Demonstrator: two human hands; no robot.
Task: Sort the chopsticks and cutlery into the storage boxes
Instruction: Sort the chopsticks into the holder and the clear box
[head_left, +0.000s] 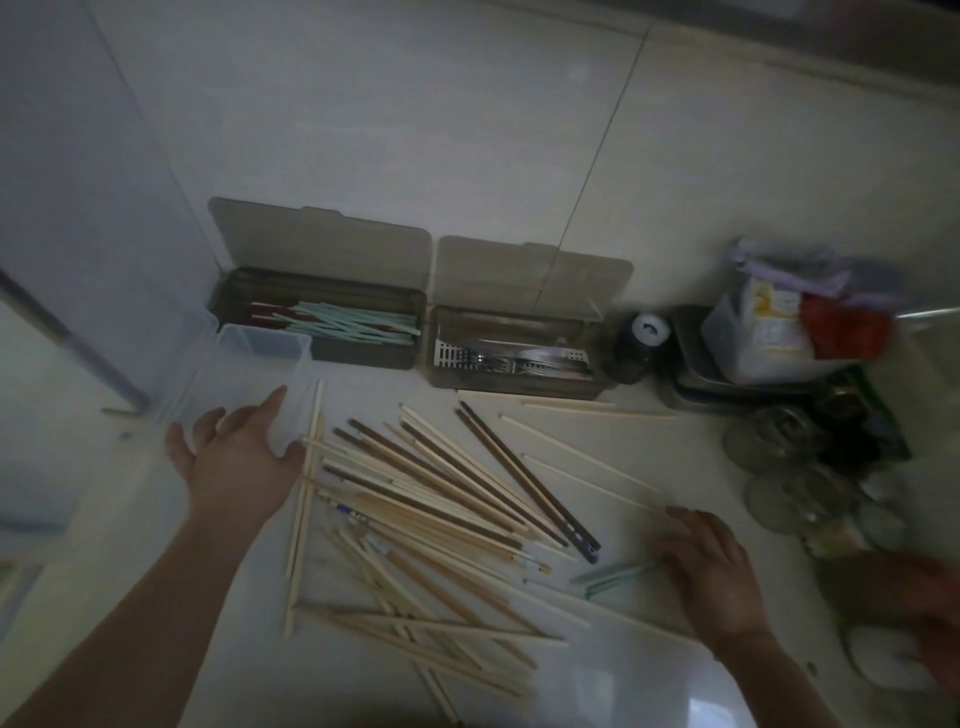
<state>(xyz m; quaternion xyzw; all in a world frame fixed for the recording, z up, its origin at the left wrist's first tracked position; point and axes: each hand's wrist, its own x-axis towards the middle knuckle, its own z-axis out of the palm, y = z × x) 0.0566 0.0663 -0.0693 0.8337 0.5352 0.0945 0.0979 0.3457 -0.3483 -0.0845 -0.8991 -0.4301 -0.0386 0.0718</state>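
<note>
1. I see a big pile of wooden chopsticks (426, 499) spread on the white counter (597, 467). Some sticks are pale and some are dark brown.
2. The pile lies between the two hands.
3. The left hand (236, 457) is at the left edge of the pile. Its fingers are straight and spread out. It holds nothing. It rests against a clear plastic box (249, 379), and its thumb side is just beside the nearest pale sticks.
4. The right hand (711, 566) is at the right side of the pile, near the front. Its fingers are bent down over the ends of some green chopsticks (618, 574) that lie flat on the counter. I cannot tell if it pinches them or only touches them.
5. Two long pale sticks (582, 462) lie alone, just behind the right hand.
6. At the back, by the wall, stand two dark boxes with their lids up.
7. The left dark box (317, 312) has green and red chopsticks in it. It is behind the left hand, past the clear box.
8. The right dark box (514, 348) has shiny metal cutlery (509, 358) in it. It sits far behind the pile, well apart from both hands.
9. A few pale sticks lie right in front of that box.
10. On the far right are glass jars (779, 447) and a tray (737, 384) with bags on it.
</note>
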